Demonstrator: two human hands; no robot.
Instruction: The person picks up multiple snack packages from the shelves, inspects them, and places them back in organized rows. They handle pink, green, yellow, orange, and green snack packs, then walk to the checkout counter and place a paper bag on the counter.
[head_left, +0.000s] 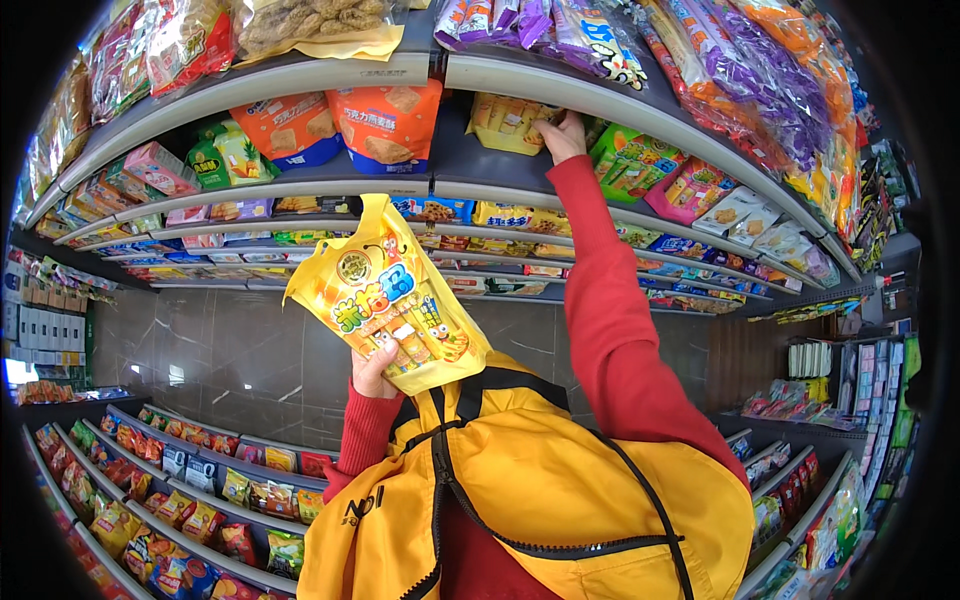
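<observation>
A yellow plastic snack bag with a handle cut-out at its top is held in front of my chest. My left hand grips its lower left edge, the thumb over the printed front. Up on the shelf, my right hand reaches in and touches the right side of another yellow snack bag; its fingertips are partly hidden, so whether they grip the bag does not show. Just right of this hand lies a green snack bag. Orange and blue pouches stand to the left on the same shelf.
Wide metal shelves packed with snacks curve across the front, their lips near my right forearm. Lower tiers hold cookie packs. Behind me are more snack racks, across a dark tiled floor. A pink snack bag lies beside the green one.
</observation>
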